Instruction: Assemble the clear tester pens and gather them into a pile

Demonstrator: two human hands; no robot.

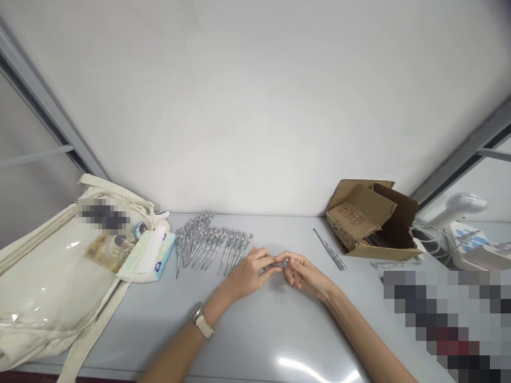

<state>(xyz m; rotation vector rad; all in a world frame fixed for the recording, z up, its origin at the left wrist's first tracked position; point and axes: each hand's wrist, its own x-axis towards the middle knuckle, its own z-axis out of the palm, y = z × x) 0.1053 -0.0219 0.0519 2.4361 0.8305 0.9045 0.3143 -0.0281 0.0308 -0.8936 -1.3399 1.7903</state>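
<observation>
My left hand [255, 268] and my right hand [300, 274] meet above the middle of the table. Between them they pinch a slim screwdriver [282, 263] with a clear handle, much like a voltage tester. Its handle end is at my right fingers, while my left fingers cover most of the rest. Left of my hands, many similar screwdrivers [195, 236] lie fanned out in overlapping rows, some with green parts inside. The nearest ones lie beside my left hand. A single screwdriver [329, 249] rests apart, to the right of my right hand.
An open cardboard box [351, 234] stands at the back right, with a white handheld scanner [455, 207] and cables beyond it. A tissue pack [146, 258] and a clear bag [43, 276] with cream straps occupy the left. The grey table [255, 340] meets a white wall [255, 106].
</observation>
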